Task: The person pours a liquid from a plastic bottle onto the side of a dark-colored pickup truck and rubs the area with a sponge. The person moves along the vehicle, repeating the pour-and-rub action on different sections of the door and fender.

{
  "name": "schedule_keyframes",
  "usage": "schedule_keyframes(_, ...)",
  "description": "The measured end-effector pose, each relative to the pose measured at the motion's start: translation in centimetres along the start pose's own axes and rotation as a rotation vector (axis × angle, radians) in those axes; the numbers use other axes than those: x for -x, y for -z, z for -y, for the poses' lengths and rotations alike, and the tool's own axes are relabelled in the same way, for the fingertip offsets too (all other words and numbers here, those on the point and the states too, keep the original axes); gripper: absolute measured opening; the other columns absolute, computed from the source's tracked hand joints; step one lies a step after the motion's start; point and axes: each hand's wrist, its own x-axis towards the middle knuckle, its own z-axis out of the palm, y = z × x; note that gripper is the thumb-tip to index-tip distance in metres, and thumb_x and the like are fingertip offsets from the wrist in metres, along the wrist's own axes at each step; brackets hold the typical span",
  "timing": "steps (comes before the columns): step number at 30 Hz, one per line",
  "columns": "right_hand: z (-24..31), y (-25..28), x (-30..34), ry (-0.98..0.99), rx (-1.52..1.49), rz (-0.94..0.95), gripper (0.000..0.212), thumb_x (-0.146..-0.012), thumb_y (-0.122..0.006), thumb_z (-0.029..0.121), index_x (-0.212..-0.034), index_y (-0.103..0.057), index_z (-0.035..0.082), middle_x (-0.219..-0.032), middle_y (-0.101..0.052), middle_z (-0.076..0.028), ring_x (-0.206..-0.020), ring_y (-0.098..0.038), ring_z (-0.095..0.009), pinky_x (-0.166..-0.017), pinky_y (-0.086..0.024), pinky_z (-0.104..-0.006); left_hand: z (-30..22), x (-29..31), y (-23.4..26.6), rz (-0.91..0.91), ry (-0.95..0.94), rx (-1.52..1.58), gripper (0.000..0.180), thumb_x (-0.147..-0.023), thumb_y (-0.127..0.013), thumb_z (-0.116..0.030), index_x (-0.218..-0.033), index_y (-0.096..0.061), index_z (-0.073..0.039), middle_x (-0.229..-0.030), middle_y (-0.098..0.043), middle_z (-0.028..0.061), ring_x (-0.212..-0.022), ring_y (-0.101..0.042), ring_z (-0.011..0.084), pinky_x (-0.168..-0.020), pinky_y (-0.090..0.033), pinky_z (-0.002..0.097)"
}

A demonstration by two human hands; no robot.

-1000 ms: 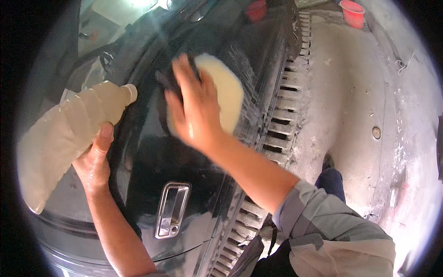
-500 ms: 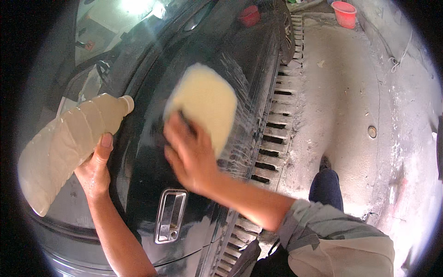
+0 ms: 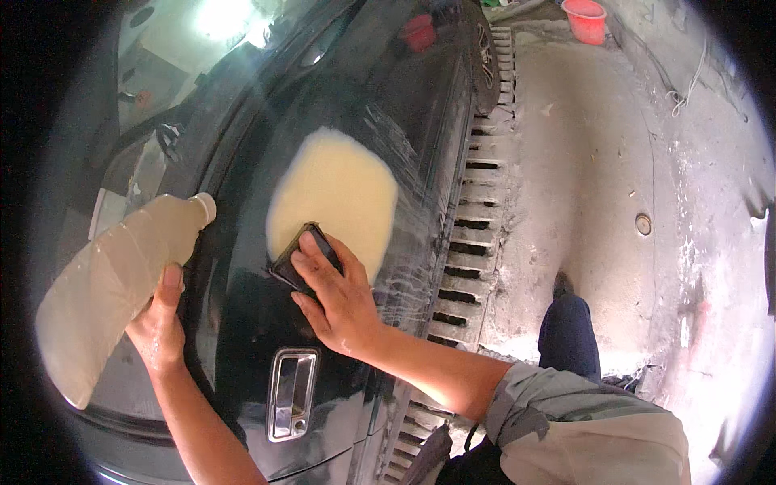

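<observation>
Left hand (image 3: 159, 330) grips bottle (image 3: 121, 279), frame left; right hand (image 3: 343, 303) clamps block (image 3: 291, 265), centre, at patch (image 3: 338, 187) edge, room above.

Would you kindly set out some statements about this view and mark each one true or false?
1. The left hand holds a plastic bottle. True.
2. The bottle's neck points toward the picture's lower left. False: it points toward the upper right.
3. The right hand holds a black block. True.
4. The door handle is nearer the picture's lower edge than the cream patch. True.
5. The bucket at the top right is blue. False: it is red.
</observation>
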Motion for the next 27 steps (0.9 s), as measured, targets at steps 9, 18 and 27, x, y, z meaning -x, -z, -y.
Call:
schedule_keyframes(9, -6.9, 0.1, -9.4, -0.232, -0.061, -0.215, 0.062, -0.086, -0.065, 0.012, -0.141, -0.039, 0.002, -0.13, -0.053, -0.025, -0.115, -0.05, -0.046, -0.099, -0.04, -0.0519, 0.3, 0.1, 0.1, 0.006, 0.007, -0.033, 0.063, -0.081, -0.08, -0.031, -0.127, -0.051, 0.002, -0.116, -0.056, 0.0086, -0.102, -0.053, 0.0182, -0.092, -0.043, 0.0329)
schedule_keyframes(18, -7.6, -0.2, -6.7, -0.118, -0.093, -0.259, 0.06, -0.089, -0.061, 0.015, -0.143, -0.039, 0.002, -0.14, -0.047, -0.025, -0.121, -0.047, -0.045, -0.106, -0.035, -0.0516, 0.6, 0.0, 1.3, 0.001, 0.06, -0.053, 0.059, -0.081, -0.08, -0.031, -0.122, -0.053, 0.002, -0.109, -0.057, 0.0062, -0.094, -0.052, 0.0163, -0.083, -0.043, 0.031)
schedule_keyframes(27, -2.2, 0.5, 4.3, -0.155, -0.161, -0.011, 0.063, -0.092, -0.059, 0.016, -0.147, -0.034, 0.001, -0.153, -0.032, -0.023, -0.14, -0.03, -0.044, -0.115, -0.025, -0.0519, 1.4, 0.1, 0.8, -0.039, 0.055, -0.055, 0.057, -0.084, -0.077, -0.031, -0.124, -0.054, 0.002, -0.116, -0.058, 0.0083, -0.1, -0.054, 0.0188, -0.087, -0.044, 0.0315)
